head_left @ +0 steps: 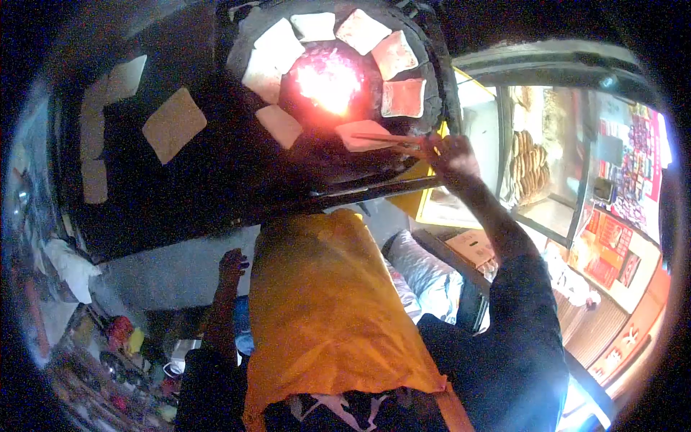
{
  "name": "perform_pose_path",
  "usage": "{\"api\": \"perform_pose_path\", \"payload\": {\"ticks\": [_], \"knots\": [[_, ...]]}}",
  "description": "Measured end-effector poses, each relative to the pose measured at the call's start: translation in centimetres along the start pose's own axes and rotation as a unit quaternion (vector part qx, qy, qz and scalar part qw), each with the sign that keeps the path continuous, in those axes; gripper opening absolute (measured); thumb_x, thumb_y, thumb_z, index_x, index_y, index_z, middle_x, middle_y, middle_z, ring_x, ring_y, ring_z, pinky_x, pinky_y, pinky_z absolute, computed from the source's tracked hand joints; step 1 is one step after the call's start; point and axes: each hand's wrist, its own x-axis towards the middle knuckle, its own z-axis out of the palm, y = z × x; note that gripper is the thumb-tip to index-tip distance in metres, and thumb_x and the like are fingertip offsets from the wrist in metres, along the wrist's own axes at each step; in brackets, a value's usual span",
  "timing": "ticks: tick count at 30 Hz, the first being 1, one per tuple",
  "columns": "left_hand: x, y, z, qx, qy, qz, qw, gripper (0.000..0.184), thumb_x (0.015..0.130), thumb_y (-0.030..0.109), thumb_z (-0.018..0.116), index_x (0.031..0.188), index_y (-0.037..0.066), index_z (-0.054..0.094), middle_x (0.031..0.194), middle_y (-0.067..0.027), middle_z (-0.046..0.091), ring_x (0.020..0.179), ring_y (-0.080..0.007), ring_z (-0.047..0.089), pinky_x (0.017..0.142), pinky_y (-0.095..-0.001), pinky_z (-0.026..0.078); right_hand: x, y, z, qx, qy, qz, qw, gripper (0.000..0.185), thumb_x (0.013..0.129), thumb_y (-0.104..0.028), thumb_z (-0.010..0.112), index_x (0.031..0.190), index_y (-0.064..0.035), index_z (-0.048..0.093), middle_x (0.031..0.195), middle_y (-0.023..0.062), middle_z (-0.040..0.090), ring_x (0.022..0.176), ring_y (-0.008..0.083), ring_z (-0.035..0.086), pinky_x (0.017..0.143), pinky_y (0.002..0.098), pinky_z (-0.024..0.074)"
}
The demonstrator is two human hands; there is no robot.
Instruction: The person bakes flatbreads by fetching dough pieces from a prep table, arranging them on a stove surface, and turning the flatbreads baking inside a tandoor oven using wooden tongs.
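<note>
My right hand (455,160) is closed round a pair of tongs (389,140). The tips of the tongs reach over a square flatbread (362,137) at the near edge of a round oven opening; whether they pinch it I cannot tell. Glowing coals (330,81) burn in the middle of the opening. Several other flatbreads, such as a reddish-lit one (403,97), stand in a ring around the fire. Low beside the orange apron (317,288) hangs my left hand (232,263), dark, its fingers curled, with nothing visible in it.
More square pieces of bread (175,126) lie on the dark surface left of the fire. At the right, a glass case (551,165) holds a row of stacked breads (527,162). Below it are plastic-wrapped bags (428,270) and a cardboard box (471,247).
</note>
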Motion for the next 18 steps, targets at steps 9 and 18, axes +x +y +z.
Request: {"api": "perform_pose_path", "payload": {"ticks": [9,18], "knots": [[-1.8,0.8,1.2,0.053,0.019,0.035,0.998,0.041,0.085,0.023,0.062,0.122,0.009,0.051,0.098,-0.0085,0.063,0.075,-0.0188,0.064,0.051,-0.0268,0.046,-2.4,4.5,3.8,-0.003,-0.037,-0.028,0.999,0.049,0.072,-0.012,0.061,0.12,-0.0065,0.052,0.1,0.0073,0.054,0.092,0.0213,0.054,0.071,0.0368,0.042],[0.6,-2.7,-1.8,-0.038,-0.035,-0.014,0.999,0.033,0.088,0.023,0.057,0.119,0.011,0.052,0.1,-0.0128,0.064,0.076,-0.0224,0.065,0.049,-0.0327,0.047,-4.4,6.7,-3.6,0.016,-0.249,0.092,0.964,0.05,0.088,-0.035,0.047,0.132,-0.0113,0.043,0.104,0.0062,0.055,0.097,0.0227,0.051,0.086,0.0382,0.0397]]}}
